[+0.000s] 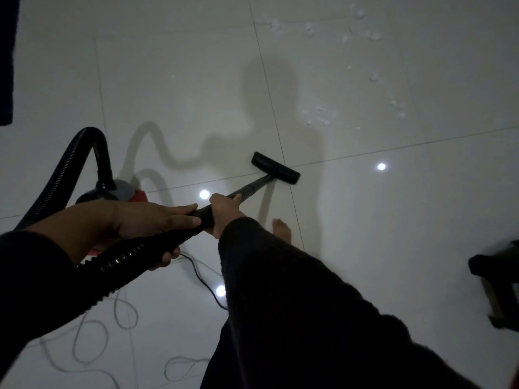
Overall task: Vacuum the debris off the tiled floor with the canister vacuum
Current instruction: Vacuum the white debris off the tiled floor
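Both of your hands are wrapped around the vacuum's wand: your left hand (157,220) grips the near end where the ribbed hose (118,259) joins, and your right hand (224,211) is closed on the tube just ahead of it, so the right is the nearer one to the work. From there the wand (252,189) runs far and to the right, down to the nozzle (275,167), which sits flat on the floor (182,94) across a grout joint, its long side set crosswise to the wand. The debris (317,115), pale scattered bits, lies farther off and to the right of the nozzle; the closest cluster is near but not touching it, and more bits trail off toward the far right corner. So the wand already points roughly the way it has to travel, and a push along its own line, swung a little rightward, looks like what the next stroke calls for. The canister (123,192) stands at your left, just behind your left hand. The cord (202,279) loops loosely on the near floor by your bare foot (281,230), so I would mind your step as you advance.
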The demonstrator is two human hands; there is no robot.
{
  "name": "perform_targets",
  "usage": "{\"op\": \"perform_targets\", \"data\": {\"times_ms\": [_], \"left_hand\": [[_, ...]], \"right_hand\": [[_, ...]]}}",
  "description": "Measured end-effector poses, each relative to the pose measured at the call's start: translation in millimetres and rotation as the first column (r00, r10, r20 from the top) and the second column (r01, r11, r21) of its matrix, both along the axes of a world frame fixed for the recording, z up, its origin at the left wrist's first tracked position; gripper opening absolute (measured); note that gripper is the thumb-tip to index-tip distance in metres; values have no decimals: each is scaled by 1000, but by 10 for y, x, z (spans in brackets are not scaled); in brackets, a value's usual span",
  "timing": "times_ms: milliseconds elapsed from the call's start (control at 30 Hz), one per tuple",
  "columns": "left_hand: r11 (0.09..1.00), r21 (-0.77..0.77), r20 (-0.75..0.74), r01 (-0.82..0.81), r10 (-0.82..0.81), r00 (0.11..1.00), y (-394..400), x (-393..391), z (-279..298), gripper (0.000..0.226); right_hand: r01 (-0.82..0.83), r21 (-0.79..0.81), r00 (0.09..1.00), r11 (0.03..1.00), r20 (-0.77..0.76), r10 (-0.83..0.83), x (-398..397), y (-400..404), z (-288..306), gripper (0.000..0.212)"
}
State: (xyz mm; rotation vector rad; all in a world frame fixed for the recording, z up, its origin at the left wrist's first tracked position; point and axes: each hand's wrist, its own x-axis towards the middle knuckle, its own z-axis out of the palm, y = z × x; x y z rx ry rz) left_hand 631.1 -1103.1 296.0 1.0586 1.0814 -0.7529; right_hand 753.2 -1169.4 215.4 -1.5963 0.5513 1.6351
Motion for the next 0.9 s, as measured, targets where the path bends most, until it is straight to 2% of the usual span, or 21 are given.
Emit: {"op": "perform_targets", "data": {"times_ms": [133,400,533,900], "left_hand": [[994,-105,-4,-35,35,999,-211,261,100,54],[958,-206,87,-199,220,972,-616,853,-112,65],[935,-237,131,-265,301,944,-705,1284,-196,56],[847,-275,139,-455,503,853,-821,2568,-451,59]], "right_hand": [[-13,-57,999,998,30,14,157,-168,-88,87],[-164,-92,976,982,128,175,832,-405,-318,85],[-218,-78,962,973,151,227,1301,-399,-428,83],[-418,-76,884,905,196,424,2682,-194,-638,83]]}}
